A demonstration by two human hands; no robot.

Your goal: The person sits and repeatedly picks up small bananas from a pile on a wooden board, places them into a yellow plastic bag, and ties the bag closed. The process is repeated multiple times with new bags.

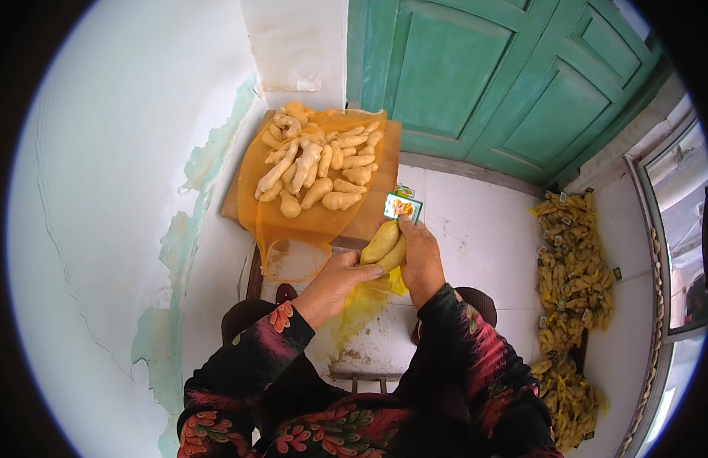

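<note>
Between my hands is a yellow mesh bag (362, 303) with pieces of ginger (382, 243) in its upper part; its loose end hangs below. My left hand (336, 283) grips the ginger's lower end through the mesh, thumb on top. My right hand (421, 257) holds the bag's other side, its thumb by a printed picture tag (402, 207) at the top. Ahead, an orange mesh bag (296, 260) lies on a small wooden table (388, 154), with a heap of ginger roots (322, 163) on it.
Many filled yellow mesh bags with tags (571, 257) are piled along the right wall beneath a window. A green panelled door (451, 74) stands behind the table. At the left is a wall with peeling paint (102, 200). My knees flank the tiled floor (468, 240).
</note>
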